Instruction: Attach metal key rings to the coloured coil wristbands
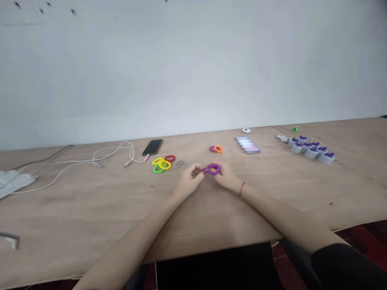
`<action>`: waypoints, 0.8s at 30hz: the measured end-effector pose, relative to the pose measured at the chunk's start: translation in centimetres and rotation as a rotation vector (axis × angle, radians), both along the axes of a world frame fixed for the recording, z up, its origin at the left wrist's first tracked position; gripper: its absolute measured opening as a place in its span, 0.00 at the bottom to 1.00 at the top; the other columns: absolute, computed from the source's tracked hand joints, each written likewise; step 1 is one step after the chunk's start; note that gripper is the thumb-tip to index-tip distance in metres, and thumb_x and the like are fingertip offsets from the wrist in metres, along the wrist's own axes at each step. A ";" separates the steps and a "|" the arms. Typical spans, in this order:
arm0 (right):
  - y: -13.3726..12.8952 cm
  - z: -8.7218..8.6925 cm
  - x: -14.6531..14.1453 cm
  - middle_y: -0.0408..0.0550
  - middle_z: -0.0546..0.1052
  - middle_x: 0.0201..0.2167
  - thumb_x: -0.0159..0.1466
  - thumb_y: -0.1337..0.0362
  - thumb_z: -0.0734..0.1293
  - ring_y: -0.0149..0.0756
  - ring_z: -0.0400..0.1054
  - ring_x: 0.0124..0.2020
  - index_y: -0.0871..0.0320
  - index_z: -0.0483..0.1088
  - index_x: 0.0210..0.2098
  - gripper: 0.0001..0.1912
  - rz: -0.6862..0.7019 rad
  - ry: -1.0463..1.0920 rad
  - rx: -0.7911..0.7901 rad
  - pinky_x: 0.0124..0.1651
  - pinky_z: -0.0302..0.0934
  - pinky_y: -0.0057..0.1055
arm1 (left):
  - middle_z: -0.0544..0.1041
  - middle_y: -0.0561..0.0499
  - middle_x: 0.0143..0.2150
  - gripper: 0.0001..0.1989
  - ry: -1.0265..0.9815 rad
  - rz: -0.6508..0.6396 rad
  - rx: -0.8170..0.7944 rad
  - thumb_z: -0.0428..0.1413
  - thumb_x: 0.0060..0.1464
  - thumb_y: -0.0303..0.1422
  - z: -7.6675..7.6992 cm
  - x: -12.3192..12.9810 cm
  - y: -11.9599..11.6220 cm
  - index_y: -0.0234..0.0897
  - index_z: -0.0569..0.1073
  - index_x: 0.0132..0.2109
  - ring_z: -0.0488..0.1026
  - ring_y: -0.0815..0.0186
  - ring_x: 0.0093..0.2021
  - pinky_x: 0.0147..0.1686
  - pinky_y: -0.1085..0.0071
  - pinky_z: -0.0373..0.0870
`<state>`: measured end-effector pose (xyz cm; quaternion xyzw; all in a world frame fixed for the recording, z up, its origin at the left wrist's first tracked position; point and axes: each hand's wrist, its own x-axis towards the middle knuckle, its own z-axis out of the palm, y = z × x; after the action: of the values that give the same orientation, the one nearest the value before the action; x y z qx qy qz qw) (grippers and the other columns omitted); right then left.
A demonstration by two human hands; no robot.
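Observation:
Between my two hands, above the front half of the table, is a purple spiral coil wristband (214, 165), stretched into a long loop. My left hand (190, 180) pinches its left end, where a small metal ring seems to sit, too small to make out clearly. My right hand (229, 177) grips the right end of the loop with its fingers partly hidden behind it. Left of my left hand lie loose metal split rings (181, 163). Beyond them are red (169, 158), yellow (165, 165) and green coil wristbands (158, 169). Another purple coil lies under an orange coil wristband (218, 149) farther back.
A dark phone (152, 147) with a white cable (132, 151) lies at the back left. Another phone (248, 145) and a small white case (246, 130) are right of centre. Several white pieces with purple tops (311, 151) stand at the right. A wall (193, 72) rises behind the table.

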<state>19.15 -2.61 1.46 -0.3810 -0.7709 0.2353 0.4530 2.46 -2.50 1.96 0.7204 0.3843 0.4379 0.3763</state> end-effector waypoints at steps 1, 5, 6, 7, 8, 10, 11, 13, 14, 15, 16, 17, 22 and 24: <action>0.1 -0.1 -0.2 0.46 0.74 0.29 0.56 0.72 0.57 0.33 0.66 0.31 0.60 0.70 0.32 0.10 -0.015 0.020 -0.030 0.36 0.58 0.29 | 0.74 0.53 0.31 0.06 0.019 0.010 0.013 0.51 0.49 0.33 0.0 0.0 -0.1 0.35 0.67 0.34 0.72 0.66 0.35 0.38 0.70 0.68; -0.1 -0.3 -0.5 0.47 0.75 0.29 0.56 0.71 0.57 0.36 0.68 0.33 0.60 0.71 0.32 0.12 -0.040 0.059 -0.086 0.37 0.60 0.31 | 0.75 0.50 0.37 0.09 0.036 0.022 0.028 0.52 0.50 0.33 0.1 0.0 -0.4 0.35 0.67 0.39 0.73 0.65 0.39 0.40 0.68 0.69; -0.1 -0.2 -0.5 0.48 0.76 0.30 0.56 0.71 0.57 0.37 0.68 0.34 0.60 0.72 0.34 0.12 -0.026 0.067 -0.081 0.38 0.60 0.32 | 0.75 0.49 0.40 0.11 0.030 0.007 0.031 0.52 0.51 0.33 0.1 0.0 -0.5 0.35 0.67 0.42 0.73 0.64 0.40 0.41 0.68 0.69; -0.2 -0.2 -0.4 0.48 0.76 0.31 0.56 0.71 0.58 0.37 0.68 0.34 0.60 0.72 0.35 0.12 -0.014 0.076 -0.077 0.39 0.60 0.32 | 0.75 0.48 0.41 0.13 0.025 -0.012 0.038 0.52 0.51 0.34 0.1 0.0 -0.5 0.35 0.67 0.44 0.73 0.64 0.41 0.42 0.67 0.69; -0.2 -0.2 -0.4 0.48 0.76 0.32 0.56 0.70 0.58 0.37 0.68 0.35 0.60 0.72 0.35 0.12 -0.010 0.089 -0.076 0.39 0.60 0.32 | 0.75 0.48 0.42 0.14 0.020 -0.029 0.050 0.52 0.51 0.34 0.1 0.1 -0.5 0.36 0.67 0.45 0.73 0.64 0.41 0.43 0.67 0.69; -0.1 -0.2 -0.4 0.48 0.76 0.32 0.57 0.70 0.58 0.37 0.68 0.35 0.60 0.72 0.34 0.12 -0.030 0.117 -0.091 0.40 0.60 0.32 | 0.75 0.48 0.42 0.13 0.017 -0.041 0.080 0.52 0.52 0.34 0.2 0.1 -0.5 0.35 0.69 0.45 0.73 0.64 0.41 0.44 0.66 0.69; 0.0 -0.2 -0.5 0.48 0.76 0.31 0.57 0.69 0.58 0.37 0.68 0.35 0.60 0.71 0.32 0.11 -0.050 0.133 -0.104 0.39 0.60 0.32 | 0.75 0.48 0.41 0.12 0.014 -0.036 0.094 0.52 0.52 0.34 0.2 0.1 -0.5 0.35 0.70 0.43 0.73 0.64 0.41 0.44 0.66 0.70; 0.1 -0.4 -0.7 0.48 0.75 0.29 0.57 0.68 0.58 0.36 0.68 0.33 0.60 0.71 0.30 0.10 -0.089 0.171 -0.133 0.38 0.60 0.32 | 0.76 0.47 0.40 0.10 0.002 -0.014 0.121 0.52 0.53 0.34 0.2 0.2 -0.5 0.34 0.70 0.42 0.73 0.64 0.41 0.44 0.65 0.70; 0.1 -0.4 -0.9 0.47 0.75 0.28 0.57 0.67 0.57 0.36 0.67 0.33 0.60 0.70 0.28 0.10 -0.104 0.198 -0.151 0.37 0.60 0.31 | 0.75 0.47 0.40 0.10 0.000 -0.006 0.136 0.52 0.53 0.34 0.2 0.2 -0.6 0.34 0.70 0.41 0.73 0.64 0.41 0.44 0.65 0.70; 0.2 -0.5 -1.1 0.46 0.74 0.27 0.57 0.66 0.57 0.35 0.67 0.31 0.60 0.69 0.27 0.10 -0.116 0.231 -0.175 0.35 0.60 0.30 | 0.75 0.46 0.41 0.10 0.001 -0.002 0.154 0.52 0.53 0.33 0.1 0.3 -0.6 0.34 0.70 0.41 0.73 0.64 0.41 0.44 0.65 0.70; 0.2 -0.6 -1.3 0.46 0.73 0.25 0.57 0.66 0.57 0.34 0.66 0.30 0.60 0.69 0.26 0.10 -0.126 0.270 -0.204 0.33 0.59 0.29 | 0.75 0.46 0.41 0.10 0.004 0.000 0.176 0.52 0.53 0.33 0.0 0.3 -0.7 0.34 0.70 0.41 0.73 0.64 0.41 0.44 0.65 0.70; 0.1 -0.6 -1.5 0.45 0.72 0.23 0.57 0.65 0.57 0.34 0.66 0.29 0.60 0.68 0.25 0.10 -0.131 0.311 -0.238 0.31 0.59 0.28 | 0.75 0.46 0.42 0.10 0.010 0.002 0.201 0.51 0.53 0.33 -0.1 0.4 -0.7 0.34 0.70 0.41 0.73 0.64 0.42 0.45 0.65 0.70; 0.1 -1.3 -2.4 0.41 0.65 0.16 0.58 0.62 0.57 0.29 0.61 0.21 0.60 0.68 0.27 0.12 -0.126 0.461 -0.401 0.23 0.55 0.24 | 0.75 0.47 0.39 0.12 0.089 0.018 0.230 0.54 0.50 0.33 -0.5 0.7 -0.7 0.35 0.68 0.43 0.73 0.66 0.37 0.39 0.67 0.72; 0.1 -1.6 -2.5 0.40 0.64 0.15 0.58 0.61 0.56 0.28 0.58 0.18 0.60 0.68 0.30 0.12 -0.096 0.455 -0.419 0.20 0.53 0.23 | 0.75 0.48 0.37 0.13 0.122 0.049 0.199 0.55 0.49 0.33 -0.5 0.8 -0.5 0.35 0.67 0.43 0.74 0.66 0.35 0.36 0.69 0.73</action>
<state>16.66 -2.52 -0.12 -0.4394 -0.5659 0.4465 0.5360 3.31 -3.01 1.48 0.7699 0.3787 0.4383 0.2678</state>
